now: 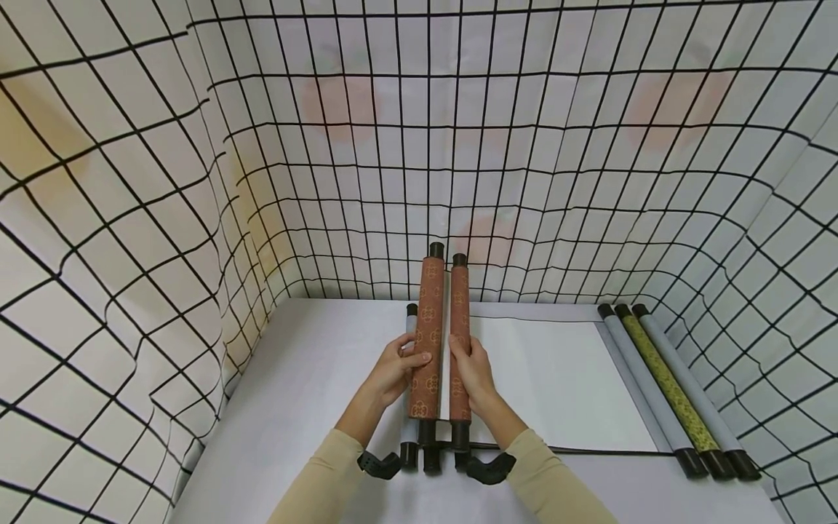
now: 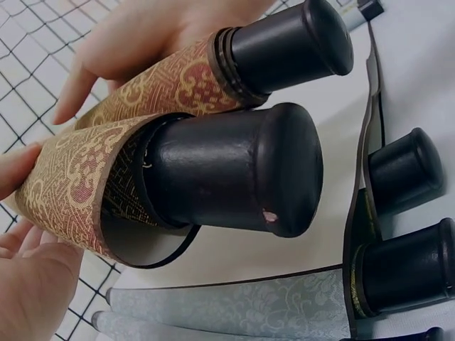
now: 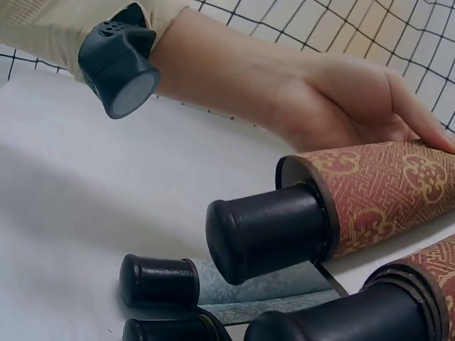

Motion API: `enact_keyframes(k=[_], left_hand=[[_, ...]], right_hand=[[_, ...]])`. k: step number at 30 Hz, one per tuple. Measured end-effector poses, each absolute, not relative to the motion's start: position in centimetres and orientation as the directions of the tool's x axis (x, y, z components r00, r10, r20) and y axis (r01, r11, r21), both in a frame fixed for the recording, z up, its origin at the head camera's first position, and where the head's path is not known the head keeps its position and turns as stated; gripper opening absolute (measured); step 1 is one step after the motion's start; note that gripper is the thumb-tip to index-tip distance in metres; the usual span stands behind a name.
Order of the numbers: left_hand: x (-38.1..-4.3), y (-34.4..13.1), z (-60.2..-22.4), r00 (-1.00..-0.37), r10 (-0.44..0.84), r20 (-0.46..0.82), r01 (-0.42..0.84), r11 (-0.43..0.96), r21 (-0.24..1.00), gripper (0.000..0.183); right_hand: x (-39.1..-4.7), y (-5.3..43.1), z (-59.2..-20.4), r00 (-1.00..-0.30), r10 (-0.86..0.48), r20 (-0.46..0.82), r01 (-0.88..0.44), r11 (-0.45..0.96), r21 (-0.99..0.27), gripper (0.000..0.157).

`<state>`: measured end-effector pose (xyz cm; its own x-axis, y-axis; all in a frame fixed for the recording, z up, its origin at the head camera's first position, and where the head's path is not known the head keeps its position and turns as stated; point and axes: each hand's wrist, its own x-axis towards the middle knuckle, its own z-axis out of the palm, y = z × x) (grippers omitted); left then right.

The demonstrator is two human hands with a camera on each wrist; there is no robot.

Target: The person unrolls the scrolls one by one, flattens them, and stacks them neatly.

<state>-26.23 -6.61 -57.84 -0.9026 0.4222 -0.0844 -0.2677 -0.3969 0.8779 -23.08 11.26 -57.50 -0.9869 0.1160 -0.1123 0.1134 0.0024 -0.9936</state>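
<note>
The rust-red, gold-patterned fabric scroll was held above the pale worktop, its thicker left roll gripped by the left hand and its right roll by the right hand. Both rolls were wound (only a narrow pale strip was exposed between them); opening seemed barely begun or closing nearly finished, but which could not be told.

You get bright, even light in the head view, falling on the pale worktop with faint, soft-edged shadows. The wire grid bows and breaks into jagged steps at your left, and the pink patches behind it look blurred. Your wrist views run dimmer and greyer: the nearest black knob shows a dull sheen, and a hazy shadow crosses the worktop.
</note>
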Motion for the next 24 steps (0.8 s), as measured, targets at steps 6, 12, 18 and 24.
enact_keyframes(k=[6, 12, 18, 24], left_hand=[[-26.2, -6.8, -58.0, -0.900, 0.427, -0.088, -0.277, -0.405, 0.871, 0.056], [-26.2, -6.7, -58.2, -0.900, 0.426, -0.089, -0.281, -0.412, 0.867, 0.056], [-26.3, -6.6, -58.5, -0.901, 0.423, -0.095, -0.286, -0.416, 0.863, 0.051], [-26.2, -6.6, -58.7, -0.907, 0.416, -0.074, -0.266, -0.427, 0.864, 0.050]], right_hand=[[-23.0, 11.5, -57.9, -0.985, 0.142, -0.098, 0.103, 0.033, -0.994, 0.061], [-23.2, 12.0, -58.1, -0.985, 0.149, -0.083, 0.090, 0.040, -0.995, 0.058], [-23.4, 12.5, -58.0, -0.982, 0.162, -0.096, 0.109, 0.075, -0.991, 0.052], [-23.4, 12.8, -57.5, -0.984, 0.153, -0.090, 0.100, 0.056, -0.993, 0.054]])
